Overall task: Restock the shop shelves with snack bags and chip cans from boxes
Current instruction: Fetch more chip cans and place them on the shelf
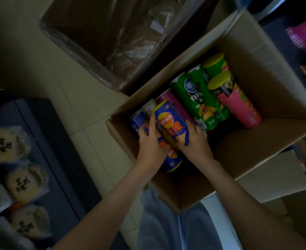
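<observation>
Head: blue can (173,123) lid upper-left, base lower-right.

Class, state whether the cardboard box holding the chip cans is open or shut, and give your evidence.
Open. The cardboard box has flaps spread outward; chip cans inside show from above.

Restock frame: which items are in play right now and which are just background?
In play: left hand and right hand gripping a blue can; green cans; pink can; open box holding them.
Background: plastic-lined box; wrapped cakes on left shelf; snack bags at right edge.
</observation>
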`<move>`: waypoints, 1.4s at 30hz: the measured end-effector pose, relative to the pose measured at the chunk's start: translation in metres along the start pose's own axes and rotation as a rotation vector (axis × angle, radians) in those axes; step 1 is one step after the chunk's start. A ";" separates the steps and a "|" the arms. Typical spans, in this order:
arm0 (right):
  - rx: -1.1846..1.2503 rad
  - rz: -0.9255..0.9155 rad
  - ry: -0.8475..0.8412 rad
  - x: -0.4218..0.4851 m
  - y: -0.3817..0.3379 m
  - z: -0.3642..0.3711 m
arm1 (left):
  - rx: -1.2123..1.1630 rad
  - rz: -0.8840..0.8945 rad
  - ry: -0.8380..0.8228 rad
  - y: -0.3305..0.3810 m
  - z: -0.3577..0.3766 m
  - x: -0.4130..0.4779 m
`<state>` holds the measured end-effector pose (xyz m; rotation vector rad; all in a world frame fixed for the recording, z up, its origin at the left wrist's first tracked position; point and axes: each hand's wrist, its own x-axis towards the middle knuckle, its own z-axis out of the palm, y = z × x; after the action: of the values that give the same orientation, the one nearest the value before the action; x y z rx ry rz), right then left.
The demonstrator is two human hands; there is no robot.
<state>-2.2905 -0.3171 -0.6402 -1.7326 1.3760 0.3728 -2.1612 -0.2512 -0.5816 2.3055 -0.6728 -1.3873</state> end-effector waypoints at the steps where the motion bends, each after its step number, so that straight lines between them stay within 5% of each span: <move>1: 0.043 0.012 0.031 -0.003 0.005 -0.008 | 0.076 0.040 -0.015 0.001 0.001 0.002; 4: 0.185 0.037 0.158 -0.011 0.020 -0.033 | 0.400 0.191 -0.137 0.001 0.003 0.013; 9: 0.262 0.068 0.195 -0.010 0.042 -0.054 | 1.312 0.414 -0.397 0.000 0.007 0.032; 15: 0.305 0.046 0.186 -0.010 0.048 -0.043 | 1.754 0.576 -0.591 -0.011 0.011 0.054; 22: 0.321 0.047 0.214 -0.015 0.044 -0.035 | 1.817 0.688 -0.556 -0.011 0.015 0.053; 36: 0.272 0.085 0.333 -0.066 0.015 -0.117 | 1.532 0.810 -0.257 0.061 -0.042 -0.010; 42: 0.340 0.110 0.390 -0.153 -0.023 -0.200 | 1.096 0.969 0.055 0.123 -0.088 -0.079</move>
<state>-2.3773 -0.3728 -0.4093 -1.4966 1.7027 -0.1477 -2.1402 -0.3017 -0.4195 1.9664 -2.5321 -0.4697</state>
